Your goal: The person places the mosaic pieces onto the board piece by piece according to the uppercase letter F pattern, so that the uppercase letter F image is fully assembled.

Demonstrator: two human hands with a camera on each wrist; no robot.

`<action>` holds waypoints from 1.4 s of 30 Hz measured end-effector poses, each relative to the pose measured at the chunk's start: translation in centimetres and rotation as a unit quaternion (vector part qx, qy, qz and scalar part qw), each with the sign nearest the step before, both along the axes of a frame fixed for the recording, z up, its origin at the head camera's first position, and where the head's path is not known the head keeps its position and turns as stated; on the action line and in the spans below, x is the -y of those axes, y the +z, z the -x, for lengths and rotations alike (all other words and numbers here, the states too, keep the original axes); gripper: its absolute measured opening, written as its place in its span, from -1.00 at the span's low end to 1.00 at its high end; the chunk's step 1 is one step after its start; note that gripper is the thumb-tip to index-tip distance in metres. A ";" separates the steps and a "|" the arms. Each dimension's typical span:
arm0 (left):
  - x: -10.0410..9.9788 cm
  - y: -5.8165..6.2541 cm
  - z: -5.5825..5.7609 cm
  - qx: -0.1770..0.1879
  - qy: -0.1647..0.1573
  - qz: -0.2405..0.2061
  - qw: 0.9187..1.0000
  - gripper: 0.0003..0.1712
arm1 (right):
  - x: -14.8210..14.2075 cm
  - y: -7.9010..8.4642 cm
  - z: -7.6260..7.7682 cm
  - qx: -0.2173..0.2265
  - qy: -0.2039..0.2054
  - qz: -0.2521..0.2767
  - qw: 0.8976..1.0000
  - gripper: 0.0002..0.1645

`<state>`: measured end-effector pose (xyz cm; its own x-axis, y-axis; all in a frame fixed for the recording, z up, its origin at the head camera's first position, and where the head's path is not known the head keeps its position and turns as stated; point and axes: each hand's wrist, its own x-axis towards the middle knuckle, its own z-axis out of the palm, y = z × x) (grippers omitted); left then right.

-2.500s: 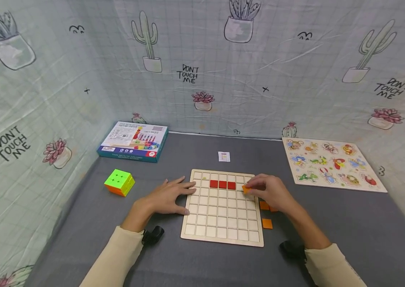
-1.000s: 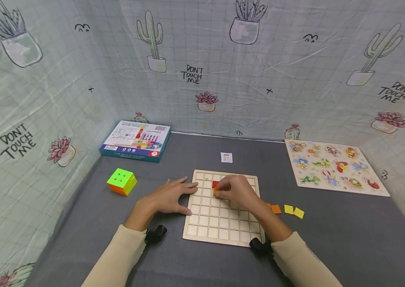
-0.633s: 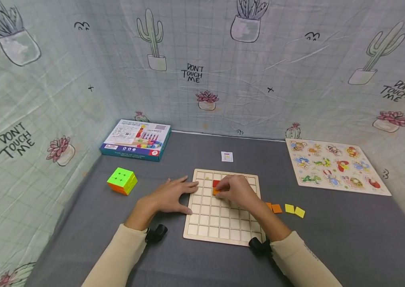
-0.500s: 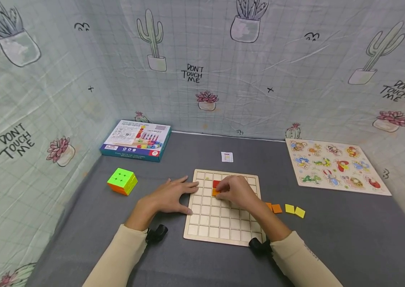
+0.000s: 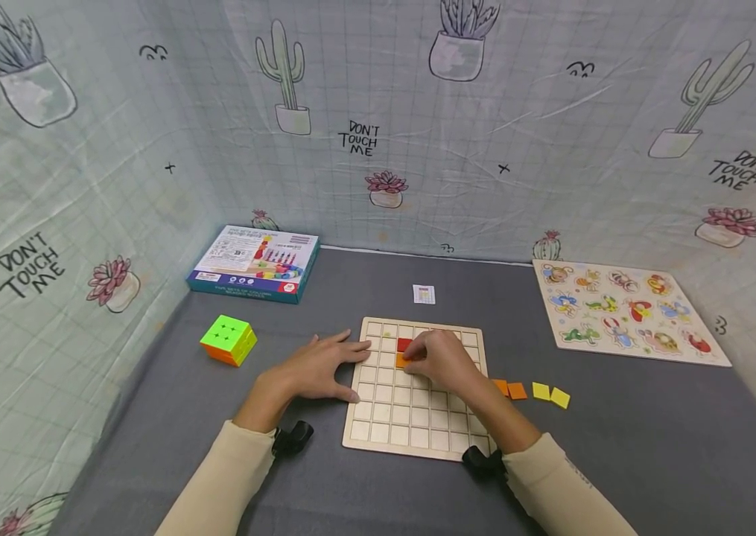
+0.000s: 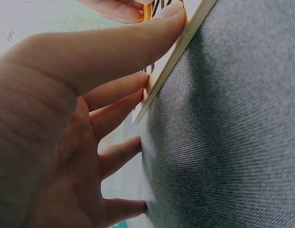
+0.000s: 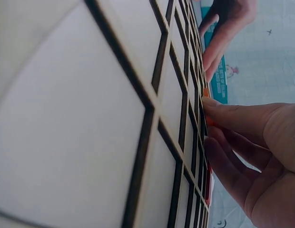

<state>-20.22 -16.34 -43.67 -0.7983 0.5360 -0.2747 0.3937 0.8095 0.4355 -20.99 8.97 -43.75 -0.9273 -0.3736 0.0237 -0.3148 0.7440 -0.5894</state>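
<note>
A wooden grid board (image 5: 391,432) lies flat on the grey cloth. My left hand (image 5: 313,368) rests at its left edge with spread fingers; in the left wrist view the thumb (image 6: 157,28) touches the rim. My right hand (image 5: 445,361) pinches a small orange square tile (image 5: 401,360) at a cell directly below a red tile (image 5: 404,345). The right wrist view has thumb and fingers about the orange tile (image 7: 210,122), low against the grid. My right hand covers the cells to the right of the red tile.
Orange tiles (image 5: 517,391) and two yellow tiles (image 5: 541,391) lie right of the board, partly behind my right forearm. A small printed card (image 5: 424,294) lies beyond it. Farther out are a puzzle cube (image 5: 226,339), a game box (image 5: 253,264) and an insect puzzle board (image 5: 626,313).
My right hand has carried the orange tile leftward from the board's right side to below the red tile. Lately the tile has settled flatter there. My left hand keeps its place.
</note>
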 end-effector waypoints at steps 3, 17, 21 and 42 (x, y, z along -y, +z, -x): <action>0.0 0.0 0.0 0.001 0.001 0.000 1.000 -0.07 | 0.0 0.0 0.0 -0.003 0.000 0.002 1.000 -0.83; -0.2 0.1 -0.1 0.003 0.003 0.000 1.000 -0.08 | -0.1 0.0 -0.1 -0.012 0.004 -0.003 1.000 -0.83; -0.2 0.0 -0.1 0.001 0.001 -0.001 1.000 -0.08 | -0.2 -0.1 -0.1 -0.011 0.006 -0.005 1.000 -0.84; -0.2 0.3 -0.1 -0.009 -0.004 0.003 1.000 -0.07 | -3.2 2.3 -0.2 0.010 0.069 0.023 0.997 -0.62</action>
<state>-20.09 -16.16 -43.40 -0.7993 0.5406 -0.2624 0.4079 0.8088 0.4237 -20.74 12.21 -41.46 -0.8679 -0.4962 0.0253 -0.3993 0.6665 -0.6296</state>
